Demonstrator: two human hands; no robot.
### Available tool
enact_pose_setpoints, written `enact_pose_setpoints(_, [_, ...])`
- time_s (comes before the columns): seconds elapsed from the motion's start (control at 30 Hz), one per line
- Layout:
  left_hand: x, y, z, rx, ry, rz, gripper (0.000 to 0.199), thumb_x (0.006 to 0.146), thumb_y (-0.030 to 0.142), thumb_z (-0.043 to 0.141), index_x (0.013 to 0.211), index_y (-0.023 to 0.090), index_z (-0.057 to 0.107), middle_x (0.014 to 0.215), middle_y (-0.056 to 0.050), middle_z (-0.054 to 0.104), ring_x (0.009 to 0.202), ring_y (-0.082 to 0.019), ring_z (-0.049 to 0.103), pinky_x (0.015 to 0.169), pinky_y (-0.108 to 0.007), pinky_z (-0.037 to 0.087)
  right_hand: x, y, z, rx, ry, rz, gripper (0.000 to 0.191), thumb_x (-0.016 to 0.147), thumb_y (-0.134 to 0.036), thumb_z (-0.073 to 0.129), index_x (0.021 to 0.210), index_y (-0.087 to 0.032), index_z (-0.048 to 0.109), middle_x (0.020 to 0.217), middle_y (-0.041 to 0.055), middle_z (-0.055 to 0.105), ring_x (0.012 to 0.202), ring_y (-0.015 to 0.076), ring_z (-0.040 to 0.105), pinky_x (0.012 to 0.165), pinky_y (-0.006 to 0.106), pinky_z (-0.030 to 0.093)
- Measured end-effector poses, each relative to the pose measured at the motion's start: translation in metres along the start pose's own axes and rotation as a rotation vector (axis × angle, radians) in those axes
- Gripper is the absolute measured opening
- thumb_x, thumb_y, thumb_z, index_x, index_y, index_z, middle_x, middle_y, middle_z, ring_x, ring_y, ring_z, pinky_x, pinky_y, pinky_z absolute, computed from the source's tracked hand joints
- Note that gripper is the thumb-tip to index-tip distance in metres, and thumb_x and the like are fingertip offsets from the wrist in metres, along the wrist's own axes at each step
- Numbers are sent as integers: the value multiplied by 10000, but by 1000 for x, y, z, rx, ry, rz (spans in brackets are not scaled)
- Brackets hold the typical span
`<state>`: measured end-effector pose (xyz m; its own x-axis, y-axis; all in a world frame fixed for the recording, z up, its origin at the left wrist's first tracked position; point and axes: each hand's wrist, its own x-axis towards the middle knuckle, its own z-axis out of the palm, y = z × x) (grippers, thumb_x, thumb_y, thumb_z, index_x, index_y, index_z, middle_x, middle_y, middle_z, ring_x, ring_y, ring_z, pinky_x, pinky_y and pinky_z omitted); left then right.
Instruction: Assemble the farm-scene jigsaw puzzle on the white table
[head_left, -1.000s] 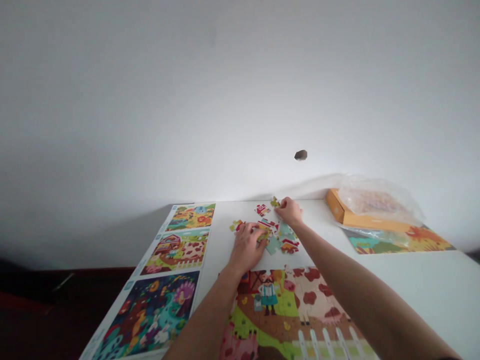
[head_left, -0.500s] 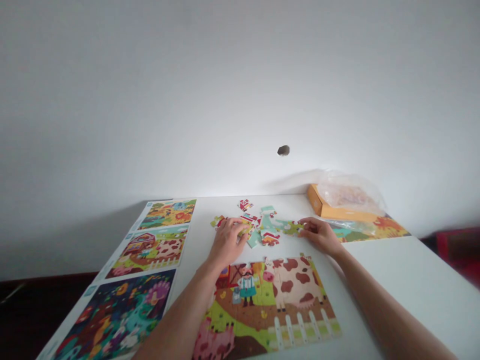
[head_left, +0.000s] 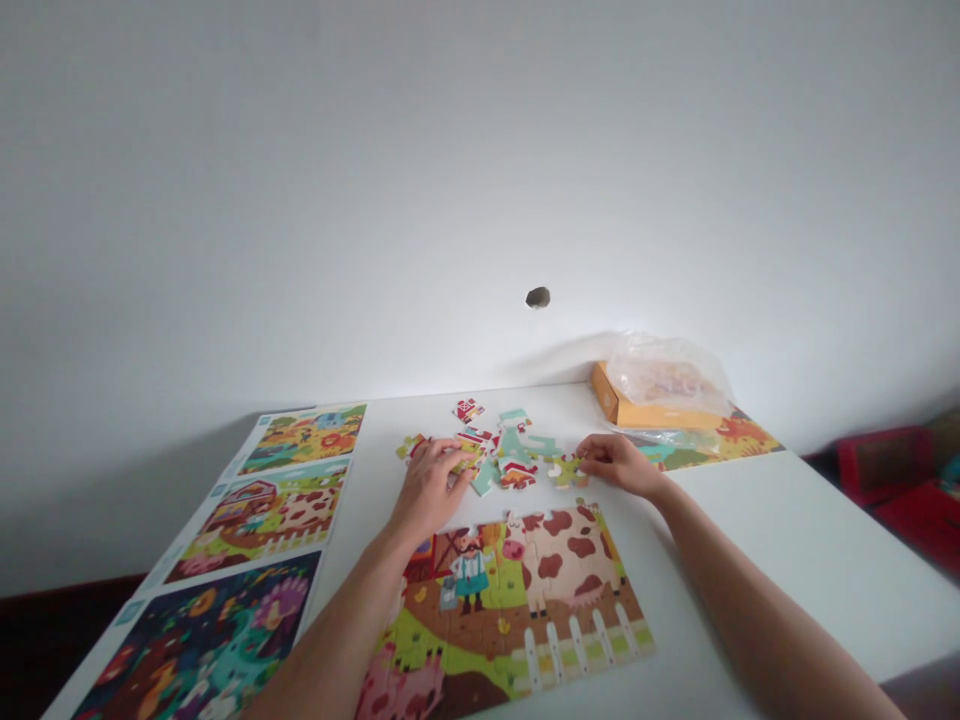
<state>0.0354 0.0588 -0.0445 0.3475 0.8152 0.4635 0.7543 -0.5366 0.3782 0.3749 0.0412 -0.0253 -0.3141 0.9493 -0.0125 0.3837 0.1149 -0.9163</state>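
Note:
My right hand pinches a green jigsaw piece by its right edge, just behind the partly assembled farm puzzle. My left hand lies with fingers stretched over loose pieces at the back left, partly covering them. Between the hands are pale teal pieces and a red-and-orange piece. A small red barn piece sits farther back. The joined puzzle shows a farmer, a spotted cow, pigs and a white fence; my left forearm hides part of its left side.
Along the left edge lie printed picture sheets, among them a farm picture and a dark night scene. An orange box with a clear plastic bag on it stands at the back right, by a colourful printed sheet. A wall rises behind.
My right hand has drawn the green piece slightly toward me, away from the teal pieces. My left hand stays over the loose pieces. The whole view has shifted to the right.

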Motion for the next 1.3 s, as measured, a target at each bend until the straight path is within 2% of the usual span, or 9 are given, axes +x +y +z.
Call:
enact_pose_setpoints(0.13, [0,1,0,0,-2,7,235,857,246,539,1036,259,692,1106,-56,573,1057,-222,535,991,-443,423,-3,0,-4,-24,-114,-5,307,749,-418,699,844,-135,629,620,-11,585,555,104,491,522,223,355])
enact_pose_setpoints(0.33, [0,5,-2,45,11,11,232,838,220,553,1011,266,701,1118,-56,583,1075,-236,524,1031,-477,374,-5,1,-3,-109,-109,-34,238,746,-360,697,804,-144,616,620,-25,534,547,96,447,511,222,333])
enact_pose_setpoints(0.47, [0,13,-11,27,4,71,230,851,261,572,1035,301,704,1195,-41,589,1117,-237,504,1066,-502,316,-6,0,-5,-229,-79,-67,202,738,-329,694,792,-146,627,632,-24,534,563,99,445,522,222,349])
enact_pose_setpoints(0.53, [-1,19,-16,-17,-50,148,230,831,354,628,1045,332,709,1273,-26,571,1168,-250,474,1077,-501,301,-6,0,-6,-298,-73,-86,196,724,-319,702,799,-150,639,650,-20,550,575,102,460,538,223,370])
enact_pose_setpoints(0.63, [-3,27,-20,-94,-215,273,409,655,528,766,1036,385,722,1391,2,507,1258,-310,396,1089,-516,287,-6,-1,-8,-385,-69,-104,190,712,-304,710,826,-160,662,660,-17,572,587,110,487,556,227,391])
enact_pose_setpoints(0.73, [-5,33,-21,-136,-378,302,429,622,548,779,1027,417,722,1421,26,491,1310,-337,346,1095,-554,269,-6,-3,-7,-434,-51,-115,186,702,-286,714,841,-168,680,684,-8,590,609,122,515,569,232,404])
enact_pose_setpoints(0.8, [-6,34,-21,-166,-427,289,385,653,528,766,1020,423,722,1398,30,521,1327,-330,335,1094,-559,277,-6,-4,-7,-441,-41,-118,181,695,-278,717,837,-169,684,710,0,600,629,129,531,580,236,415])
enact_pose_setpoints(0.93, [-5,37,-23,-215,-427,266,365,656,523,764,1001,409,731,1348,12,572,1345,-315,320,1087,-543,311,-7,-5,-6,-422,-26,-101,187,684,-280,730,827,-170,682,733,10,622,649,139,548,587,241,428])
enact_pose_setpoints(1.3, [-5,38,-24,-209,-429,255,358,659,511,768,999,407,731,1361,10,560,1365,-295,294,1087,-531,329,-8,-8,-7,-460,-31,-99,172,689,-273,736,808,-172,662,764,15,625,695,149,545,641,256,426])
